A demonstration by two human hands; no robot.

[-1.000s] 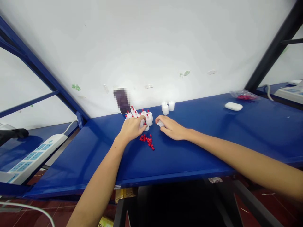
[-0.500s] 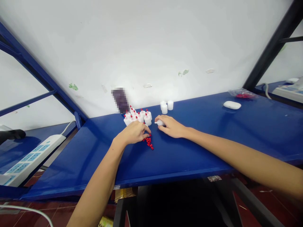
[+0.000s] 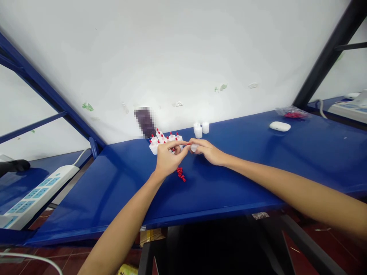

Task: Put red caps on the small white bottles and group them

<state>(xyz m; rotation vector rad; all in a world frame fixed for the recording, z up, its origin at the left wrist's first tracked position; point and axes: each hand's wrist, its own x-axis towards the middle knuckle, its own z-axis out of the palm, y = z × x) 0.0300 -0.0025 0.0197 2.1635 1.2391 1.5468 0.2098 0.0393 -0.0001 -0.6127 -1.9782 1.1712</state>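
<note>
Between the thumb and forefinger of my left hand (image 3: 169, 157) is a small red cap (image 3: 189, 144), held at the tip of a white bottle (image 3: 194, 147). My right hand (image 3: 209, 152) grips that bottle, which lies on its side with its nozzle end toward the left. Behind my left hand stands a cluster of white bottles (image 3: 154, 148) with red caps, partly hidden by the fingers. A small pile of loose red caps (image 3: 180, 173) lies on the blue table below the hands.
Several white bottles (image 3: 198, 132) without visible red caps stand near the wall. A white oval case (image 3: 280, 126) and a clear bag of red pieces (image 3: 294, 113) lie to the right on the blue table (image 3: 243, 187). A blurred dark rectangle (image 3: 145, 121) leans on the wall.
My left hand went from the bottle cluster down to the loose caps, then up and right with a red cap to the bottle's tip. My right hand has kept hold of the bottle.
</note>
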